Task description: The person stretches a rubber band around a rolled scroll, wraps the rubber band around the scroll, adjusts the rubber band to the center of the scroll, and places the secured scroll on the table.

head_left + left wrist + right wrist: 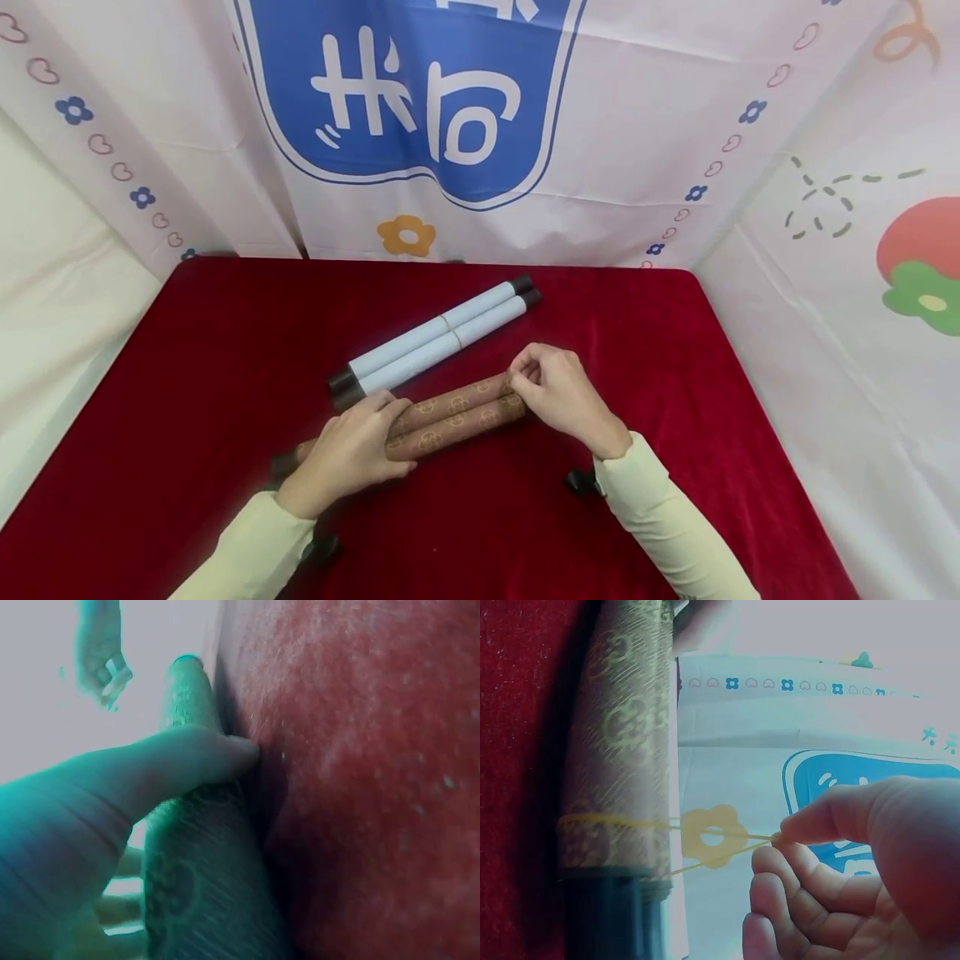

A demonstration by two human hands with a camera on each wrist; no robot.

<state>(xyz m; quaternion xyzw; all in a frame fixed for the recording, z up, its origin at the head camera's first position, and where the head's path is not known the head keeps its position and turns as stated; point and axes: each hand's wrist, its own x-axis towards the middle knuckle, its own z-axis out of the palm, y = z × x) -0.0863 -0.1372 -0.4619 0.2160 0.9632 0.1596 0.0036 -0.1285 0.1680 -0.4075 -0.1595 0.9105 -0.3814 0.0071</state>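
Two brown rolls of a scroll (457,423) with gold round patterns lie side by side at a slant on the table. My left hand (347,446) grips them across the left half, its thumb (199,754) over the near roll. Around their right end, close to the black knob (604,915), runs a thin yellow rubber band (619,820). Thumb and forefinger of my right hand (564,392) pinch this band and pull it out into a stretched loop, away from the rolls. In the head view the band is too fine to make out.
Just behind lies a second, pale blue scroll (431,343), also two rolls with black ends, with a thin band round its middle. Red velvet cloth (637,358) covers the table. A printed white curtain (615,150) hangs along the back and sides.
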